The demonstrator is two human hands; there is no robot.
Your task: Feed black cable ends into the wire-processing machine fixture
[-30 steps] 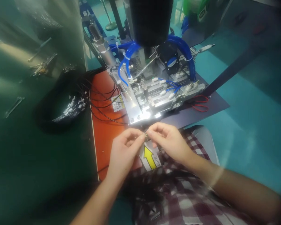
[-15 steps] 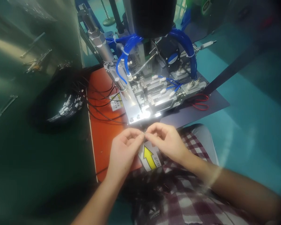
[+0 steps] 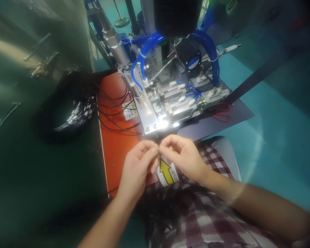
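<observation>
My left hand (image 3: 138, 163) and my right hand (image 3: 182, 153) meet fingertip to fingertip, just in front of the machine's near edge. Both are closed in a pinch. Between them shows a tiny metallic piece (image 3: 158, 150), too small to name and mostly covered by the fingers. Directly beyond the fingertips is the machine's shiny metal plate (image 3: 151, 124), brightly lit at its front corner. A white label with a yellow arrow (image 3: 166, 172) lies below the hands, partly hidden by them.
Metal slides with blue air hoses (image 3: 214, 70) stand on the orange board (image 3: 119, 144). Thin black cables (image 3: 119, 122) cross the board. At left, a black container (image 3: 46, 127) holds many small shiny parts (image 3: 76, 119), and loose metal pieces (image 3: 9, 113) lie on the dark green surface.
Both hands stay pinched together in nearly the same place. A bit more of the small metallic piece shows between the fingertips. The view has shifted slightly.
</observation>
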